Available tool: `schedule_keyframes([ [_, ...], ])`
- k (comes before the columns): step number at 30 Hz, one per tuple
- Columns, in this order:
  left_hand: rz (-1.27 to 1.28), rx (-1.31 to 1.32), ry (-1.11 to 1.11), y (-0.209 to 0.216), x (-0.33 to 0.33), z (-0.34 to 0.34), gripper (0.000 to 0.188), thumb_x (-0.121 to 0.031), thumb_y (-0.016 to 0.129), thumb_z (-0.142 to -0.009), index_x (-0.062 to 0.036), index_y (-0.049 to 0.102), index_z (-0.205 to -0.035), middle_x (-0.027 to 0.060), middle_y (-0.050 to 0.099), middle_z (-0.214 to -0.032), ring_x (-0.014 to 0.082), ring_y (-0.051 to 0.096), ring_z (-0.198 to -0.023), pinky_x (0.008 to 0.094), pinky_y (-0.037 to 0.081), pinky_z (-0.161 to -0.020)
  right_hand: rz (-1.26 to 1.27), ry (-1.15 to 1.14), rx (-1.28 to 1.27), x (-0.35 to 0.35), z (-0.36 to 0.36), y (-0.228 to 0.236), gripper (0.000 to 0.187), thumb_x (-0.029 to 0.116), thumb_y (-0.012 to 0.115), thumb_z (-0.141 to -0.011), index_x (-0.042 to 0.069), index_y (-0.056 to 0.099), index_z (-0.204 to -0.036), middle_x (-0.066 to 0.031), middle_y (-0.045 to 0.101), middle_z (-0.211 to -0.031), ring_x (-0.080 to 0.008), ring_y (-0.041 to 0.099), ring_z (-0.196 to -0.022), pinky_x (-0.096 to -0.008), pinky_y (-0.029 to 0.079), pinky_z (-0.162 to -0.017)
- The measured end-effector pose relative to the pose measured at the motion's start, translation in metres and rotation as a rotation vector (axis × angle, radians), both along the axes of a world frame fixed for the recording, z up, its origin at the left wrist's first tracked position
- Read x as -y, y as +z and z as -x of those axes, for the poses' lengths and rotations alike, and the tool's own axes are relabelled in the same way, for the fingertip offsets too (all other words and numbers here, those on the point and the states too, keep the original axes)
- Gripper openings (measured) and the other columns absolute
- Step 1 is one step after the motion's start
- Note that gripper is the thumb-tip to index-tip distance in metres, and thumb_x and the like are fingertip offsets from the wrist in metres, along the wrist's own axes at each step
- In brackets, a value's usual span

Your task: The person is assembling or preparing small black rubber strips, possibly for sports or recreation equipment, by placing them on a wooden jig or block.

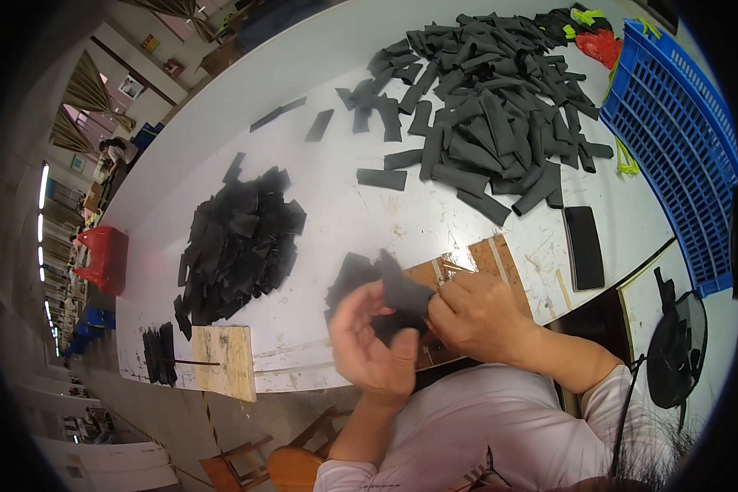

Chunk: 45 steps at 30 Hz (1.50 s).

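A black fabric piece (405, 293) is between my two hands, close to the table's near edge. My right hand (477, 318) is closed, its fingers pinching the right end of the piece. Around its left side curl the fingers and thumb of my left hand (372, 348), loosely closed on it. More dark fabric (351, 277) shows just beyond my left fingers; whether I hold it or it lies on the table, I cannot tell. Beneath my hands is a brown wooden board (500, 261), partly hidden by them.
Flat black pieces form a pile (242, 238) at left; rolled dark grey tubes form a larger heap (492, 123) at far right. A wooden block (224, 361) sits at the near left edge. At right are a phone (583, 248), blue basket (672, 123) and black mesh item (677, 353).
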<state>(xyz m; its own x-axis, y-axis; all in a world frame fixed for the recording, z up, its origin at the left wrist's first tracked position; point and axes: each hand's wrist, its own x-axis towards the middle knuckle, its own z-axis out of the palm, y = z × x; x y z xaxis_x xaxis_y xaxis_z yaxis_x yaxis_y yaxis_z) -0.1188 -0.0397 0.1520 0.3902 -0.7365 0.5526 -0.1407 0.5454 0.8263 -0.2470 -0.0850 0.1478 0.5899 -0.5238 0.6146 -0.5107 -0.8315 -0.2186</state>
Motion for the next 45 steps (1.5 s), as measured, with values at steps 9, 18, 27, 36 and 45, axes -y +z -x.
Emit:
schedule_keyframes([
  [9,-0.190,0.130,0.059,0.003,0.004,0.011,0.018,-0.003,0.057,-0.079,0.0056,0.050,-0.094,0.0074,0.058,-0.081,0.0077,0.052,-0.072,0.0183,0.042,-0.066,0.048,-0.022,-0.118,-0.004,-0.004,-0.004,0.012,0.014,0.054,-0.059,0.008,0.045,-0.055,-0.0048,0.042,-0.056,-0.0169,0.047,-0.052,-0.0270,0.037,-0.042],
  [18,-0.251,-0.209,-0.155,0.006,0.009,0.005,0.013,-0.004,0.058,-0.079,0.0037,0.055,-0.088,0.0041,0.059,-0.078,0.0043,0.049,-0.065,0.0157,0.038,-0.060,-0.486,0.081,0.269,0.003,0.021,0.028,0.025,0.024,0.065,-0.070,0.002,0.052,-0.074,-0.0069,0.052,-0.070,-0.0200,0.052,-0.062,-0.0290,0.041,-0.049],
  [27,-0.236,-0.255,-0.247,0.016,0.008,0.004,0.015,-0.002,0.058,-0.078,0.0041,0.055,-0.091,0.0056,0.058,-0.083,0.0063,0.051,-0.070,0.0159,0.039,-0.061,-0.649,0.184,0.545,0.017,0.007,0.028,0.019,0.006,0.061,-0.069,-0.001,0.056,-0.086,-0.0073,0.054,-0.069,-0.0153,0.051,-0.058,-0.0238,0.040,-0.053],
  [36,-0.165,0.085,-0.228,0.015,0.020,-0.013,0.009,0.002,0.060,-0.073,0.0011,0.060,-0.082,0.0093,0.057,-0.080,0.0147,0.054,-0.072,0.0229,0.043,-0.063,-0.653,0.202,0.551,0.014,0.003,0.035,0.009,0.005,0.058,-0.069,-0.002,0.057,-0.075,-0.0086,0.055,-0.065,-0.0145,0.054,-0.053,-0.0240,0.041,-0.047],
  [45,-0.091,0.276,-0.178,0.014,0.024,-0.021,0.009,-0.001,0.063,-0.071,-0.0008,0.061,-0.080,0.0094,0.059,-0.074,0.0157,0.056,-0.064,0.0234,0.044,-0.058,-0.683,0.174,0.557,0.014,-0.001,0.032,0.010,0.003,0.053,-0.067,-0.004,0.056,-0.073,-0.0099,0.055,-0.064,-0.0156,0.051,-0.051,-0.0244,0.040,-0.048],
])
